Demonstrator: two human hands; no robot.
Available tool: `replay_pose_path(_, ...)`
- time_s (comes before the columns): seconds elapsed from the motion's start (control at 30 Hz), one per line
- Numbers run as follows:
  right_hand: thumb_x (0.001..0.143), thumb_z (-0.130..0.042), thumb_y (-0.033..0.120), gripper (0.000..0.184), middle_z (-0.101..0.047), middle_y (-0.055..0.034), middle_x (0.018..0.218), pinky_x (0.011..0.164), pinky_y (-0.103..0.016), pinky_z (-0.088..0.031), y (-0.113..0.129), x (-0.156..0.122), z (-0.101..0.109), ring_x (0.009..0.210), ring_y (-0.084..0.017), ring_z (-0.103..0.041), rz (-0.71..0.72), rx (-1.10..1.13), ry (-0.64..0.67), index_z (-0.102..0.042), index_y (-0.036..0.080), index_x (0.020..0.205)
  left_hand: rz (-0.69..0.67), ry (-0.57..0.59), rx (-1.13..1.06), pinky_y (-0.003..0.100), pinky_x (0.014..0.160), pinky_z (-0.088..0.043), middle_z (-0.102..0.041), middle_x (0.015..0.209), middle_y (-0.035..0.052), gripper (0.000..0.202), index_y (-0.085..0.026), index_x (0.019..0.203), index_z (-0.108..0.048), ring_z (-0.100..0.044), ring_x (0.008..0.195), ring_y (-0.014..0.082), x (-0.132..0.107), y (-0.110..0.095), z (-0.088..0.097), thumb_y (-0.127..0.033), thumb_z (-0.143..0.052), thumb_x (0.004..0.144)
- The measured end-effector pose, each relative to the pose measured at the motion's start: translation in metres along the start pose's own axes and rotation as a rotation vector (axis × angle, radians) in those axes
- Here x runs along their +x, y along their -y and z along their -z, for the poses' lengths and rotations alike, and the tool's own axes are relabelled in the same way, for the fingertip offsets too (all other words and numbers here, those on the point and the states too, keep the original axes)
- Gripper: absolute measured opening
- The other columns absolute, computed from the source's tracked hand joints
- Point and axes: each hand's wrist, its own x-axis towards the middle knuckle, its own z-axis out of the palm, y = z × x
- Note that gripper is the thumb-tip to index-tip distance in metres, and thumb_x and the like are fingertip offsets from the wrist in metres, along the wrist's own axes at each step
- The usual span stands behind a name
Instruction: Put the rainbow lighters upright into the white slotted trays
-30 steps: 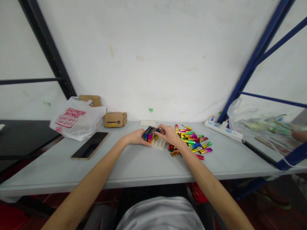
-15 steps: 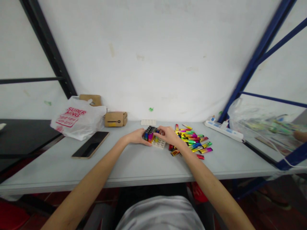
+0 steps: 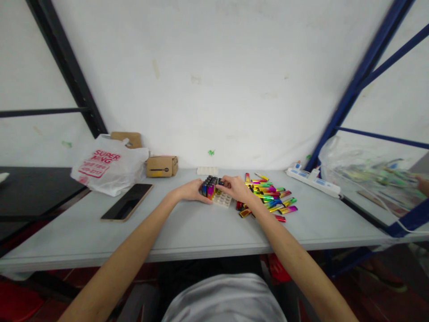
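Note:
A white compartment tray [image 3: 221,201] lies on the grey table, its left part filled with several upright colourful lighters [image 3: 209,186]. My left hand [image 3: 189,191] is curled against the tray's left side. My right hand [image 3: 235,187] pinches a lighter at the upper right of the standing group, its fingers closed on it. A heap of loose iridescent lighters [image 3: 268,197] lies just right of my right hand.
A phone [image 3: 127,202] lies at the left, with a white plastic bag [image 3: 107,164] and a small cardboard box [image 3: 161,166] behind it. A spare white tray [image 3: 207,170] sits by the wall. A power strip [image 3: 313,181] and a clear bag [image 3: 365,172] are at the right.
Almost nothing differs. My right hand has stayed at the upper right of the standing lighters, shifting only slightly; my left hand has kept its place by the tray.

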Motion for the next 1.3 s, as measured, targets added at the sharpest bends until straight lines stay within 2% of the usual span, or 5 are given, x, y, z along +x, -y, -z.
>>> replay_pose_path(0.5,0.091,-0.06,0.053,0.034,-0.066,0.0016,0.073,0.064,-0.024,-0.038,-0.003,0.003,0.007,0.065,-0.015,-0.061,-0.143,-0.073,-0.178,-0.056,0.021,0.102,-0.046,0.026,-0.021,0.034,0.086,-0.051,-0.071,0.108,0.0077,0.077,-0.016,0.113,-0.068,-0.065,0.098,0.0295,0.0,-0.003,0.002,-0.066,-0.081,0.055)
replay_pose_path(0.63,0.102,-0.041,0.044,0.034,-0.07,-0.0106,0.088,0.078,-0.03,-0.044,-0.041,0.018,0.03,0.086,-0.022,-0.066,-0.437,-0.295,-0.302,-0.062,0.018,0.097,-0.046,0.033,-0.006,0.034,0.086,-0.051,-0.071,0.104,0.006,0.072,-0.018,0.104,-0.07,-0.064,0.096,0.0297,0.0,-0.003,0.003,-0.068,-0.08,0.055)
replay_pose_path(0.83,0.087,-0.061,0.019,0.029,-0.061,-0.0301,0.123,0.097,-0.044,-0.043,-0.093,0.028,0.032,0.118,-0.035,-0.059,-0.837,-0.279,-0.075,-0.066,0.006,0.112,0.014,-0.004,0.078,0.036,0.084,-0.052,-0.069,0.107,0.0079,0.078,-0.018,0.105,-0.068,-0.063,0.094,0.0304,0.0,-0.001,0.002,-0.073,-0.079,0.05)
replay_pose_path(1.07,0.091,-0.06,0.04,0.029,-0.072,-0.0112,0.093,0.082,-0.029,-0.05,-0.096,0.03,0.035,0.091,-0.019,-0.066,-0.659,0.024,-0.104,-0.068,0.013,0.096,0.02,-0.01,0.079,0.037,0.084,-0.051,-0.069,0.104,0.0089,0.079,-0.017,0.103,-0.066,-0.064,0.093,0.0312,0.001,0.0,0.002,-0.074,-0.078,0.051)
replay_pose_path(1.3,0.083,-0.063,0.063,0.044,-0.063,0.0014,0.073,0.06,-0.024,-0.049,-0.065,-0.001,0.046,0.063,-0.012,-0.059,-0.346,0.961,-0.078,-0.056,0.023,0.1,0.037,0.013,0.075,0.037,0.092,-0.05,-0.068,0.115,0.0092,0.086,-0.016,0.113,-0.064,-0.063,0.103,0.0326,0.001,0.002,0.001,-0.075,-0.077,0.051)
